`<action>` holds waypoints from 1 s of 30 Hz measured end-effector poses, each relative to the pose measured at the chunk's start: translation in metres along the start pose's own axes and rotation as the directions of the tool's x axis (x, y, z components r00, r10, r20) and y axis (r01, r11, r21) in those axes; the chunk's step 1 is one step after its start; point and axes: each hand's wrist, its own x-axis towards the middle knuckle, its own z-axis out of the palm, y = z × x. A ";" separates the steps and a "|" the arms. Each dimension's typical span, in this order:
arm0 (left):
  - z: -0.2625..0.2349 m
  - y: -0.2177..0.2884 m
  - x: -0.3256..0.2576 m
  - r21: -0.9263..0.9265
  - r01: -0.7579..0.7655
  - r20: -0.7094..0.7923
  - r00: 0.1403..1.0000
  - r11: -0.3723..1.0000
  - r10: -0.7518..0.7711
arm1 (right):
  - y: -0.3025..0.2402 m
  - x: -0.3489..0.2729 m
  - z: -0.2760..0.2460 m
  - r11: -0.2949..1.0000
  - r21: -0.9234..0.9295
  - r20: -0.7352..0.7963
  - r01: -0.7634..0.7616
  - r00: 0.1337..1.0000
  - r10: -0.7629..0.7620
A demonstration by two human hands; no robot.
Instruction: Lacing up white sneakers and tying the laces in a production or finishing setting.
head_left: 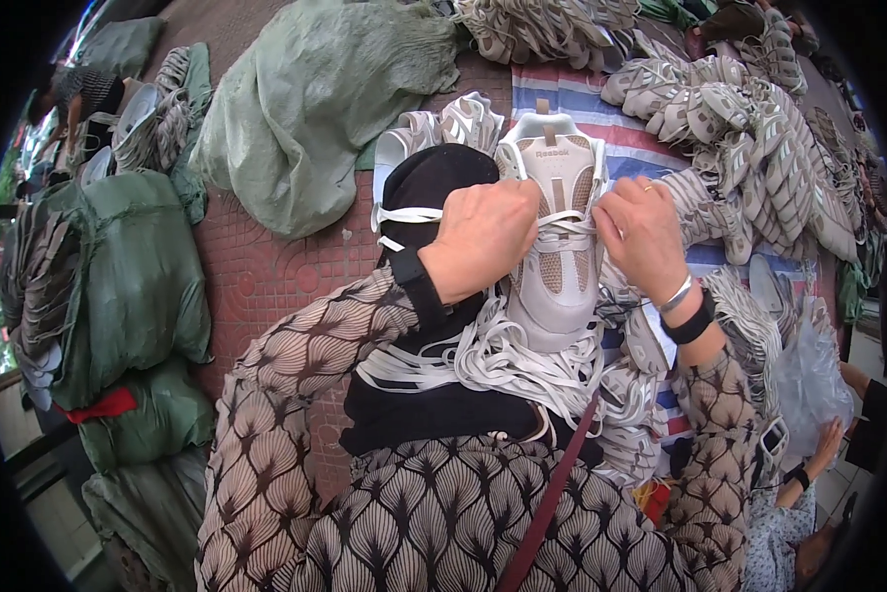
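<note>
A pale beige sneaker [552,296] with tan mesh panels rests in front of me, toe toward me and tongue upright. A white shoelace [566,223] crosses its lower eyelets. My left hand [488,232] is closed on the lace at the shoe's left side, and a lace end sticks out leftward past the hand. At the right side my right hand [646,232] pinches the lace near the eyelets, fingertips together. A heap of loose white laces [503,360] lies across my lap on black cloth, just below the toe.
Piles of similar sneakers [749,148] cover the striped sheet [651,128] at the right. Green sacks [143,276] stand at the left, with a large pale green sack [315,109] ahead on red paving [256,266]. Another person's hand [826,444] is beside a clear plastic bag [813,380] at the right.
</note>
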 end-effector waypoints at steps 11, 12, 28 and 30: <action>-0.032 -0.043 0.039 -0.008 -0.555 0.216 0.811 0.832 0.544 | 0.039 0.053 -0.023 0.852 0.187 0.382 0.489 0.763 -0.522; -0.030 -0.043 0.041 -0.095 -0.494 0.260 0.826 0.864 0.501 | 0.039 0.054 -0.021 0.851 0.227 0.431 0.474 0.735 -0.525; -0.056 -0.043 0.128 -0.715 -0.039 -0.061 0.998 0.698 -0.007 | 0.027 0.140 -0.023 0.087 0.821 0.508 -0.564 0.791 0.340; -0.061 -0.048 0.139 -0.751 -0.003 0.000 1.000 0.660 0.004 | 0.028 0.152 -0.023 0.036 0.804 0.568 -0.593 0.786 0.243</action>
